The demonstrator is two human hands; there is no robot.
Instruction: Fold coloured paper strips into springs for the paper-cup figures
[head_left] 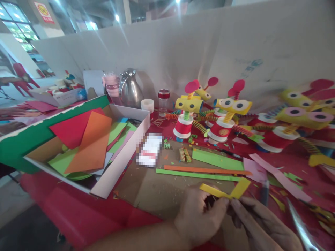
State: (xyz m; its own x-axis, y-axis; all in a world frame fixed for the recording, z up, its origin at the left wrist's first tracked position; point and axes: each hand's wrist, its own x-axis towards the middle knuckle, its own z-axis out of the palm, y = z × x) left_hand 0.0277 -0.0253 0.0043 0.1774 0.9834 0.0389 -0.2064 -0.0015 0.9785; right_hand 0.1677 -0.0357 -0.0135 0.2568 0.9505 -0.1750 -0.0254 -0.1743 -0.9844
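Observation:
Both my hands meet at the bottom of the view over a sheet of brown cardboard (157,188). My left hand (199,216) and my right hand (261,223) pinch together where two yellow paper strips (227,191) cross in a V shape. Fingers of both hands are closed on the strips. Just beyond lie a green strip (196,174), an orange strip (206,170) and a wider green piece (217,159). Small folded paper springs (184,154) rest near them.
A white box (123,153) of coloured paper sheets stands at the left. Paper-cup figures (183,122) with yellow eye tubes stand behind on the red table, more (295,122) at right. A metal kettle (129,89), a jar (163,103) and pink strips (277,174) are nearby.

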